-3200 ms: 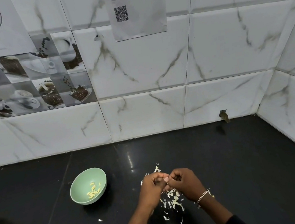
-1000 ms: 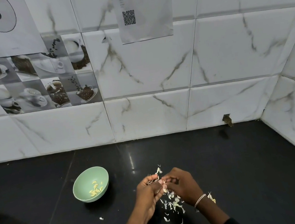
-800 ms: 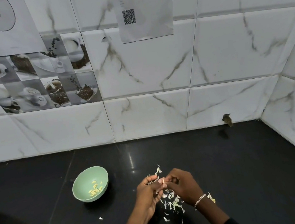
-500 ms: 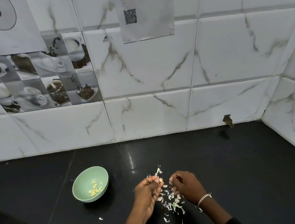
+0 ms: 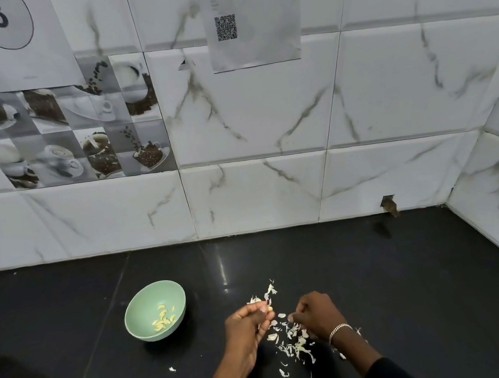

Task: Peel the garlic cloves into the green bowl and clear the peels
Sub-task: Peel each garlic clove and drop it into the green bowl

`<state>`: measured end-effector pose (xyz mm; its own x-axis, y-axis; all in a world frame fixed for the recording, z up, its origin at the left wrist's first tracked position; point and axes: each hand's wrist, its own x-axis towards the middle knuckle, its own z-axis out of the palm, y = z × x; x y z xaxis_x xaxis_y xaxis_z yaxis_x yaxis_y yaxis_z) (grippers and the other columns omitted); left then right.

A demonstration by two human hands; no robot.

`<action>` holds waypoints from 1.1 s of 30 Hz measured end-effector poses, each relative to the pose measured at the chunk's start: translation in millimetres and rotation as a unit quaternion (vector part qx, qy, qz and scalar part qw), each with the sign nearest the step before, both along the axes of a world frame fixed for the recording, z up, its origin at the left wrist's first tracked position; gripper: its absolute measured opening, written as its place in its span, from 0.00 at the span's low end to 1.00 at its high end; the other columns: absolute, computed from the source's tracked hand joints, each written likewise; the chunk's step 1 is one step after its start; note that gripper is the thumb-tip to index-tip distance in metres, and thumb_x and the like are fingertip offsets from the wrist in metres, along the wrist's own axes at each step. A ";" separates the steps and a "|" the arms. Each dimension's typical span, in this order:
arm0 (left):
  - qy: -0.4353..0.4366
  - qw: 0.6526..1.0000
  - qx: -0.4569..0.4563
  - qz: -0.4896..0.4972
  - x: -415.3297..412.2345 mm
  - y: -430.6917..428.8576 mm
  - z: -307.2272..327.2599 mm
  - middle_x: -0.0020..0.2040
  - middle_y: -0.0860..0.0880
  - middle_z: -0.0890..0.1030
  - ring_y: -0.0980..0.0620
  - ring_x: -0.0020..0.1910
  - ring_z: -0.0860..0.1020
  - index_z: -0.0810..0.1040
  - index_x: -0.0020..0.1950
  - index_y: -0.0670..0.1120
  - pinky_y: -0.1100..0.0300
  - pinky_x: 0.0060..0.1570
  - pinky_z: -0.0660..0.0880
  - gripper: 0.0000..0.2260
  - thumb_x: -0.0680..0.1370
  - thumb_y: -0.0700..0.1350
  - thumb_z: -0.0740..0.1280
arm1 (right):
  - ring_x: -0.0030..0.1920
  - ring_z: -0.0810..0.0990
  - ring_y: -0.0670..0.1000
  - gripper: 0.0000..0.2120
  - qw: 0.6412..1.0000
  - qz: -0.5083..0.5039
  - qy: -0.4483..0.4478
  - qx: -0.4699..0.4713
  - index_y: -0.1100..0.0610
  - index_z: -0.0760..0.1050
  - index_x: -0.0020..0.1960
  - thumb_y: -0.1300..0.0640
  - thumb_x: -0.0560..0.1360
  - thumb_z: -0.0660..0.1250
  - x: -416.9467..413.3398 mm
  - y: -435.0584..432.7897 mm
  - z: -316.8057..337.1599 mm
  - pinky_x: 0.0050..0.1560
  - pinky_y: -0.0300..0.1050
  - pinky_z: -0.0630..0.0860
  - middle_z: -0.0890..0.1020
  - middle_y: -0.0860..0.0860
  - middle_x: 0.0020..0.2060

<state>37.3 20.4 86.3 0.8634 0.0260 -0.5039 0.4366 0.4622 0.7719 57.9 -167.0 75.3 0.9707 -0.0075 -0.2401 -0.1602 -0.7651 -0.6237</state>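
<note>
The green bowl (image 5: 138, 315) stands on the black counter at the lower left, with several peeled garlic cloves (image 5: 163, 320) inside. To its right, my left hand (image 5: 247, 325) pinches a pale garlic clove (image 5: 269, 309) at its fingertips. My right hand (image 5: 318, 314), with a bracelet on the wrist, hovers a short way to the right over a scatter of white peels (image 5: 292, 340); its fingers are curled and I cannot tell if they hold anything.
The black counter (image 5: 410, 279) runs back to a white marble-tiled wall and meets a side wall at the right. A stray peel (image 5: 171, 369) lies below the bowl. More peels (image 5: 268, 290) lie just beyond my hands.
My hands were pressed together on one clove and have now drawn apart. The clove stays in my left hand; the right hand has moved right and down towards the peels.
</note>
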 end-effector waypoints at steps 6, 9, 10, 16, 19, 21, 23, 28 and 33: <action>-0.009 1.000 0.008 0.000 1.5 0.7 -3.6 0.45 0.39 0.86 0.50 0.39 0.85 0.82 0.52 0.34 0.65 0.36 0.81 0.07 0.75 0.30 0.71 | 0.35 0.77 0.39 0.07 0.993 0.048 -0.089 0.061 0.48 0.79 0.41 0.58 0.70 0.75 -2.7 13.6 10.0 0.38 0.30 0.70 0.81 0.45 0.36; -0.018 1.000 0.017 -0.008 2.2 0.8 -5.0 0.46 0.36 0.86 0.50 0.38 0.84 0.82 0.53 0.33 0.66 0.35 0.80 0.07 0.75 0.31 0.71 | 0.40 0.81 0.42 0.09 0.982 0.074 -0.115 0.130 0.49 0.84 0.50 0.59 0.71 0.75 -4.9 21.6 15.6 0.43 0.33 0.76 0.85 0.48 0.41; -0.022 1.000 0.019 -0.011 2.4 1.2 -5.6 0.46 0.36 0.86 0.51 0.37 0.84 0.82 0.53 0.33 0.65 0.35 0.80 0.07 0.75 0.31 0.71 | 0.41 0.83 0.44 0.09 0.979 0.082 -0.123 0.142 0.48 0.84 0.50 0.57 0.71 0.76 -5.0 24.5 18.7 0.43 0.34 0.77 0.85 0.48 0.42; -0.035 0.999 0.013 0.003 2.7 9.2 -5.8 0.44 0.36 0.85 0.50 0.37 0.84 0.81 0.54 0.30 0.65 0.35 0.80 0.09 0.75 0.30 0.71 | 0.39 0.83 0.44 0.04 0.977 0.111 -0.134 0.127 0.50 0.86 0.47 0.56 0.73 0.74 1.7 38.1 23.0 0.42 0.33 0.76 0.83 0.44 0.36; -0.040 0.999 -0.015 0.026 1.2 17.2 -0.6 0.47 0.34 0.85 0.48 0.39 0.85 0.82 0.54 0.32 0.65 0.35 0.80 0.07 0.77 0.33 0.70 | 0.36 0.85 0.47 0.04 0.972 0.092 -0.122 0.181 0.53 0.85 0.46 0.59 0.75 0.71 5.9 45.3 22.6 0.40 0.39 0.80 0.86 0.49 0.35; -0.030 0.998 -0.029 0.050 -0.1 24.5 1.3 0.48 0.35 0.85 0.47 0.41 0.84 0.82 0.55 0.35 0.64 0.37 0.81 0.07 0.80 0.37 0.68 | 0.36 0.86 0.51 0.03 0.963 0.063 -0.098 0.242 0.57 0.85 0.47 0.61 0.76 0.71 11.1 50.5 23.5 0.40 0.42 0.82 0.87 0.53 0.36; -0.020 0.996 -0.032 0.078 -2.4 36.5 1.1 0.46 0.37 0.86 0.46 0.42 0.84 0.81 0.56 0.37 0.63 0.38 0.80 0.09 0.82 0.41 0.65 | 0.37 0.87 0.56 0.03 0.949 0.037 -0.076 0.302 0.62 0.84 0.48 0.62 0.76 0.73 19.7 61.2 26.7 0.41 0.46 0.83 0.87 0.57 0.38; 0.004 0.990 -0.048 0.133 -13.6 72.7 -0.9 0.45 0.39 0.85 0.46 0.42 0.85 0.80 0.56 0.37 0.62 0.40 0.80 0.10 0.83 0.44 0.64 | 0.36 0.85 0.53 0.03 0.924 0.028 0.008 0.381 0.68 0.82 0.47 0.69 0.73 0.73 42.9 113.3 33.5 0.37 0.40 0.81 0.85 0.59 0.36; 0.018 0.982 -0.048 0.179 -27.3 107.0 -3.2 0.44 0.39 0.86 0.46 0.40 0.85 0.80 0.56 0.38 0.60 0.40 0.78 0.10 0.83 0.44 0.64 | 0.31 0.82 0.50 0.04 0.936 0.080 0.035 0.340 0.65 0.81 0.44 0.72 0.73 0.70 70.1 183.4 33.6 0.34 0.39 0.80 0.84 0.59 0.35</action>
<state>10.0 127.4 83.1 0.7884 0.2765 -0.5496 0.2592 0.6608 0.7044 128.1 16.3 108.9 0.9280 0.3148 -0.1992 -0.1353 -0.2135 -0.9675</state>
